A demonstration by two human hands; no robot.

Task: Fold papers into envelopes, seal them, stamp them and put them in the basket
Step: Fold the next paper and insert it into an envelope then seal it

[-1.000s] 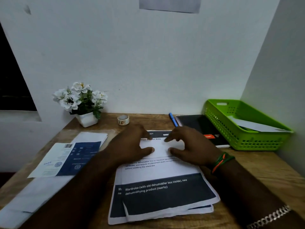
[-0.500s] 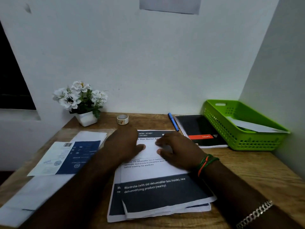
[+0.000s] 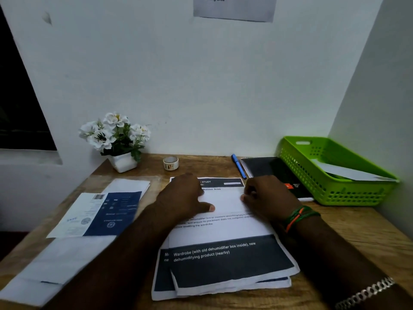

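A stack of printed papers [image 3: 223, 265] lies in the middle of the wooden desk [image 3: 368, 238]. Its top sheet is folded, with a blank white flap [image 3: 223, 201] showing at the far end. My left hand [image 3: 183, 198] presses flat on the left part of that flap, thumb stretched out. My right hand [image 3: 268, 196] sits at the flap's right edge, fingers curled and thumb tip against the paper, pinching the fold. The green basket [image 3: 335, 193] stands at the far right with a white envelope [image 3: 348, 173] inside.
White envelopes [image 3: 55, 265] and a blue-and-white printed sheet [image 3: 96, 213] lie at the left. Along the back wall stand a flower pot [image 3: 118, 139], a tape roll [image 3: 171, 163], a blue pen [image 3: 239, 166] and a black notebook [image 3: 274, 173]. Walls close in behind and to the right.
Both hands were close together at the middle of the fold. My right hand has since slid right to the sheet's edge, while the left hand stayed pressing.
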